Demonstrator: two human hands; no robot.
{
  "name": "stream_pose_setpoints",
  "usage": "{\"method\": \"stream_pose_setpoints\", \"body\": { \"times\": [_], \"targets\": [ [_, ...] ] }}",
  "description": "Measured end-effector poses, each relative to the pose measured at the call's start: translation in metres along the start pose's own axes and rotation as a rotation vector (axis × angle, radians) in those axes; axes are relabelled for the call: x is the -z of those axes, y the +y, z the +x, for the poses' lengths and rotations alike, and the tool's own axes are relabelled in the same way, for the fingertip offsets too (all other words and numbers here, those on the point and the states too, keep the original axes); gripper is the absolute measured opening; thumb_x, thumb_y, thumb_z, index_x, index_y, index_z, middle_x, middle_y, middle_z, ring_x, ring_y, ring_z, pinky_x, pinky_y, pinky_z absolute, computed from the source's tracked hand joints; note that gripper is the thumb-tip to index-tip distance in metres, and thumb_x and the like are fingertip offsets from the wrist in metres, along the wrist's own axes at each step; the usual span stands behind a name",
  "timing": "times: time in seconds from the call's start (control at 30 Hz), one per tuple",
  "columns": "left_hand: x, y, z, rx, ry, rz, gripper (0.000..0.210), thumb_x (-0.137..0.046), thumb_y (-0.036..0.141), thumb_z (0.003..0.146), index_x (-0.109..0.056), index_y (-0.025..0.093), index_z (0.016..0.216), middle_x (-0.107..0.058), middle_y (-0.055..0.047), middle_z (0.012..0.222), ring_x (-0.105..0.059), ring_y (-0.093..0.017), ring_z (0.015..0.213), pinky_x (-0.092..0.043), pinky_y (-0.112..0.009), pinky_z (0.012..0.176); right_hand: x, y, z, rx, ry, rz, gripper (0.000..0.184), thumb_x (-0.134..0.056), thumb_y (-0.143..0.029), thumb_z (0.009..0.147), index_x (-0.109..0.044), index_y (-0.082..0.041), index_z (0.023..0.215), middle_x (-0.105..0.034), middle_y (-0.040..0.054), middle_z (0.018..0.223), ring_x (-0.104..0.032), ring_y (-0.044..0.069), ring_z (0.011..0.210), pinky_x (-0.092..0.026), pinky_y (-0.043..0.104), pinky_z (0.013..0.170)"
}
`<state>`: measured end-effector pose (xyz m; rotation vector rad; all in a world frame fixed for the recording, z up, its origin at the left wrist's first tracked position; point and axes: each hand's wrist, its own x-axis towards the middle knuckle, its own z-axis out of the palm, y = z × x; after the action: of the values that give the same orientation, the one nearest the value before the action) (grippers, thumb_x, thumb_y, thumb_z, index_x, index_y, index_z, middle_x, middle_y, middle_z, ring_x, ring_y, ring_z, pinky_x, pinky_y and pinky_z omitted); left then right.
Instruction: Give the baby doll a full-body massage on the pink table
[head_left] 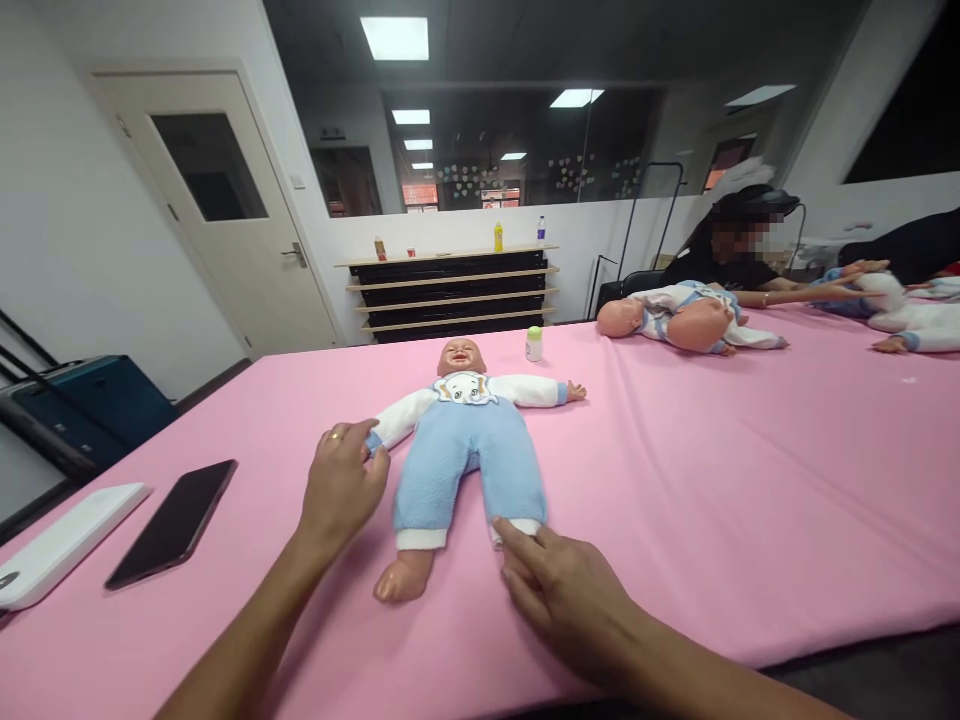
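A baby doll (pixel 471 440) in a white and light blue outfit with an animal face on the chest lies on its back, arms spread, feet toward me. My left hand (pixel 341 485) has its thumb and fingers closed around the doll's hand at the blue cuff on the left side. At the white trouser cuff on the right, my right hand (pixel 559 590) is closed over the lower leg, which hides that foot. The doll's other foot (pixel 405 577) is bare and in plain view.
A pink cloth (pixel 697 510) covers the table. A small white bottle with a green cap (pixel 533 344) stands past the doll. To the left lie a black phone (pixel 174 522) and a white device (pixel 71 540). Another doll (pixel 694 315) lies at the far right, near a person (pixel 739 240).
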<state>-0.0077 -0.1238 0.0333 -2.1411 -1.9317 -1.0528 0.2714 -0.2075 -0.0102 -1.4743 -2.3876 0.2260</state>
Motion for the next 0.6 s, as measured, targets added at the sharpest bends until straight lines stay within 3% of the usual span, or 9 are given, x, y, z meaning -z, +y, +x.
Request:
{"method": "stream_pose_setpoints", "body": {
  "times": [0.13, 0.23, 0.3, 0.4, 0.5, 0.6],
  "targets": [
    [-0.041, -0.058, 0.05, 0.181, -0.321, 0.229, 0.031, -0.057, 0.039, 0.079, -0.063, 0.01, 0.088, -0.062, -0.017, 0.098, -0.055, -0.032, 0.098, -0.042, -0.037, 0.081, 0.004, 0.018, -0.01, -0.162, 0.094, 0.047, 0.068, -0.046, -0.025, 0.085, -0.027, -0.016, 0.15, -0.068, 0.0085, 0.091, -0.065, 0.025, 0.076, -0.046, 0.035, 0.064],
    [-0.051, -0.088, 0.058, 0.268, -0.431, 0.122, 0.028, -0.055, 0.041, 0.079, -0.06, 0.014, 0.076, -0.064, -0.011, 0.081, -0.058, -0.024, 0.078, -0.039, -0.03, 0.066, 0.007, 0.034, -0.016, -0.307, 0.159, 0.04, 0.054, -0.048, -0.024, 0.083, -0.042, -0.018, 0.137, -0.065, 0.0083, 0.092, -0.063, 0.025, 0.076, -0.044, 0.034, 0.063],
    [-0.055, -0.101, 0.059, 0.334, -0.365, -0.009, 0.027, -0.058, 0.042, 0.077, -0.06, 0.015, 0.079, -0.064, -0.008, 0.075, -0.057, -0.021, 0.07, -0.037, -0.028, 0.06, 0.009, 0.043, -0.02, -0.394, 0.172, 0.057, 0.03, -0.044, -0.024, 0.086, -0.056, -0.02, 0.114, -0.063, 0.0071, 0.089, -0.061, 0.022, 0.072, -0.041, 0.032, 0.061],
    [-0.063, -0.114, 0.063, 0.485, -0.2, -0.302, 0.027, -0.07, 0.034, 0.066, -0.061, 0.015, 0.082, -0.063, -0.005, 0.07, -0.058, -0.02, 0.064, -0.04, -0.028, 0.056, 0.009, 0.051, -0.022, -0.461, 0.183, 0.059, 0.016, -0.04, -0.024, 0.088, -0.056, -0.02, 0.089, -0.061, 0.0058, 0.085, -0.058, 0.02, 0.071, -0.039, 0.032, 0.063],
    [-0.076, -0.123, 0.067, 0.652, -0.06, -0.713, 0.027, -0.072, 0.024, 0.059, -0.062, 0.012, 0.081, -0.065, -0.008, 0.073, -0.063, -0.021, 0.065, -0.05, -0.031, 0.06, 0.009, 0.054, -0.022, -0.465, 0.178, 0.049, 0.013, -0.043, -0.027, 0.089, -0.053, -0.02, 0.086, -0.06, 0.0051, 0.083, -0.058, 0.021, 0.074, -0.039, 0.032, 0.065],
    [-0.084, -0.126, 0.074, 0.711, 0.039, -0.808, 0.022, -0.068, 0.022, 0.06, -0.061, 0.01, 0.077, -0.065, -0.011, 0.075, -0.065, -0.021, 0.066, -0.055, -0.034, 0.064, 0.013, 0.057, -0.021, -0.454, 0.173, 0.097, 0.015, -0.041, -0.031, 0.092, -0.05, -0.021, 0.086, -0.06, 0.0031, 0.08, -0.058, 0.02, 0.071, -0.039, 0.031, 0.063]
  ]
}}
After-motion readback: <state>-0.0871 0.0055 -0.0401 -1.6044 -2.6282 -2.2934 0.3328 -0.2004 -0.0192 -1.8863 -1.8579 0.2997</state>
